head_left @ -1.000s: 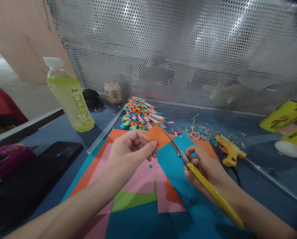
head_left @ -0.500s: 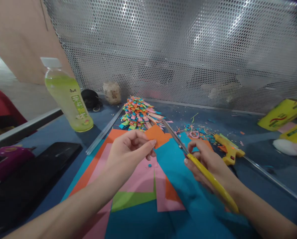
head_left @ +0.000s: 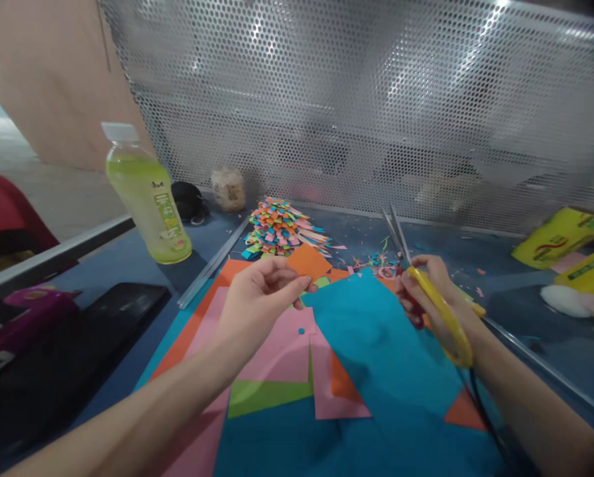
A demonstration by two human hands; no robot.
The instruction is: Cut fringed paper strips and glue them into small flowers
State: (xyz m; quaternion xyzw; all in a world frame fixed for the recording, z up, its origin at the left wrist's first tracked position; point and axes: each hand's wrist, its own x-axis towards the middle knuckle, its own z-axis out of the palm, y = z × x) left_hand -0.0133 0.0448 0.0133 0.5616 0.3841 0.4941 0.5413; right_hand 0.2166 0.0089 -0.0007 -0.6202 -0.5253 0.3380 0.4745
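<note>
Between thumb and fingers, my left hand (head_left: pixel 270 288) pinches a small square of orange paper (head_left: pixel 309 261). My right hand (head_left: pixel 429 291) is closed on yellow-handled scissors (head_left: pixel 436 305); their blades point up and away, slightly parted, clear of the paper. Under both hands lie overlapping coloured sheets: a large blue sheet (head_left: pixel 371 331), a pink sheet (head_left: pixel 290 351) and a green sheet (head_left: pixel 267 396). Just beyond my left hand is a bushy pile of cut paper strips (head_left: pixel 280 226) in several colours.
Left are a drink bottle (head_left: pixel 150 205), a black slab (head_left: pixel 113 331), a purple tool (head_left: pixel 23 324) and a clear strip (head_left: pixel 212 265). Paper scraps (head_left: pixel 376 260) lie beyond the sheets. Yellow packs (head_left: pixel 560 237) stand at right; a perforated metal panel (head_left: pixel 327 106) closes the back.
My right hand has moved right with the scissors, away from the orange paper, and the blades have parted and swung more upright. My left hand keeps its pinch on the paper.
</note>
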